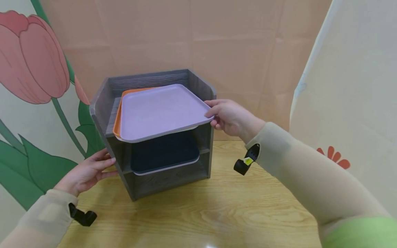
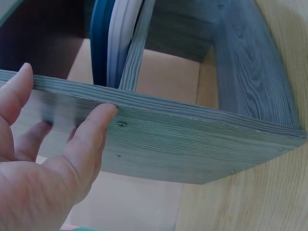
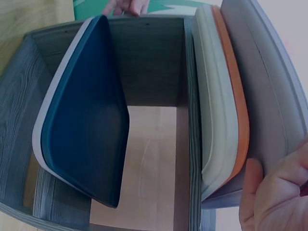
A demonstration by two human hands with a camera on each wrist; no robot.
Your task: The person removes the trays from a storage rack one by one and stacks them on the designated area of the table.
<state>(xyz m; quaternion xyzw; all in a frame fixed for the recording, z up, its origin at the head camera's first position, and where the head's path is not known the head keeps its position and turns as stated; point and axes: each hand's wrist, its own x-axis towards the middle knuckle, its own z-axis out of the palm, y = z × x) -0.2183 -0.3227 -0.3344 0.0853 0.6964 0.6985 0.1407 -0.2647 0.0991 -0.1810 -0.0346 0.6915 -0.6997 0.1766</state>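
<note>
Beige sleeves frame the view, each with a black wrist mount, over the wooden desk (image 1: 198, 213). On it stands a grey wood-grain shelf unit (image 1: 173, 179) with open front. The left hand (image 1: 85, 172) lies flat against the unit's left side panel, fingers straight, thumb over the panel's edge, apparently to steady the unit. The right hand (image 1: 227, 117) has its grip clenched on the right front corner of a lilac tray (image 1: 158, 112), thumb on top and fingers beneath. That tray rests on the top shelf, stacked over an orange tray (image 1: 117, 120) and a pale one (image 3: 211, 106) below, its front edge overhanging the shelf. On the middle shelf lies a dark blue tray (image 1: 162, 151), well apart from both hands.
</note>
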